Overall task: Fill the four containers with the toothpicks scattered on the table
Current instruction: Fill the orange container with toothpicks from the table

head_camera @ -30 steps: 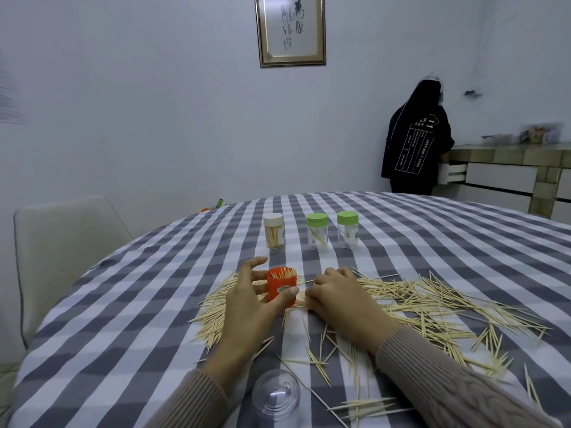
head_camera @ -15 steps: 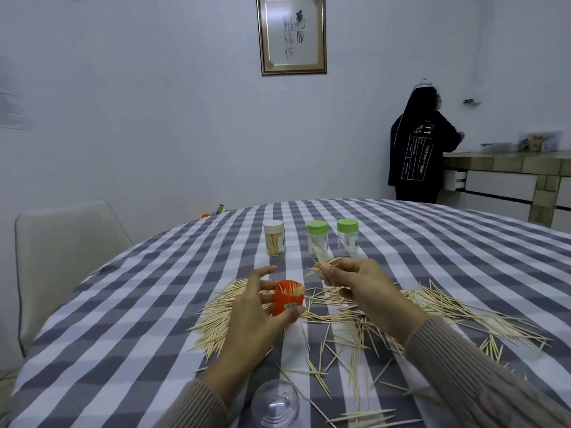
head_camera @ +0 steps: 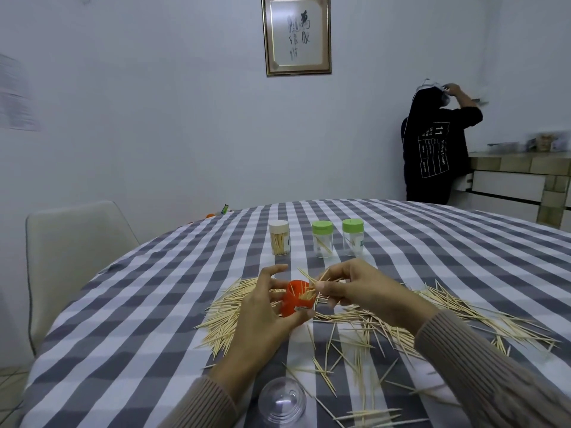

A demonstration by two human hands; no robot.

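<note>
Now | left hand (head_camera: 262, 316) fingers grip round orange container (head_camera: 298, 299) | right hand (head_camera: 355, 288) fingers pinch thin wooden toothpicks (head_camera: 312, 281)

Three capped jars (head_camera: 321, 239) stand beyond the hands (head_camera: 312, 299); toothpicks (head_camera: 463, 310) litter the cloth.

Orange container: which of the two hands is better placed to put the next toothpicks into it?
Right. The right hand already pinches a toothpick bunch at the orange container mouth, while the left hand is busy gripping it.

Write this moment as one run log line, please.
left hand: holds orange plastic container | right hand: pinches wooden toothpick bundle at its mouth | remaining: scattered toothpicks
</note>
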